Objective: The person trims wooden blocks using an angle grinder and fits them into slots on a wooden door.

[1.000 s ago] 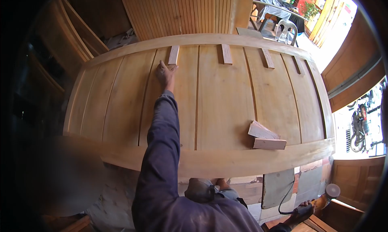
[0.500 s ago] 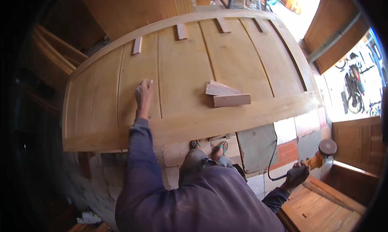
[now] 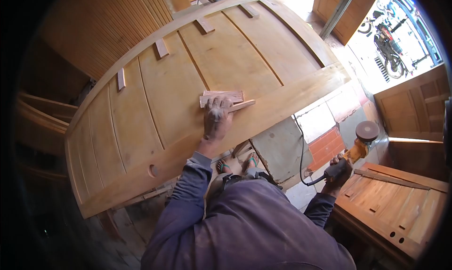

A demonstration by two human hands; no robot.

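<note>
My left hand (image 3: pixel 217 121) is closed on a small wooden block (image 3: pixel 245 105), which is tipped on its edge near the front rail of a large wooden door (image 3: pixel 174 147). Just beyond my fingers, more short wood pieces (image 3: pixel 235 96) lie on the panel; my hand partly hides them. Off to the right, my right hand (image 3: pixel 340 169) grips an angle grinder (image 3: pixel 356 151) by its dark body. Its round sanding disc (image 3: pixel 367 130) points away from me, held clear of the door.
Several short wood blocks (image 3: pixel 161 48) lie along the door's far rail. The grinder's black cord (image 3: pixel 302 152) loops down beside the door. A smaller panelled door (image 3: pixel 391 199) lies at lower right. Wooden panels (image 3: pixel 103 30) stand behind, and a motorcycle (image 3: pixel 388 48) is outside.
My left hand has moved right across the door from bare panel to the wood pieces and taken hold of one. The view has turned; my right hand still holds the grinder.
</note>
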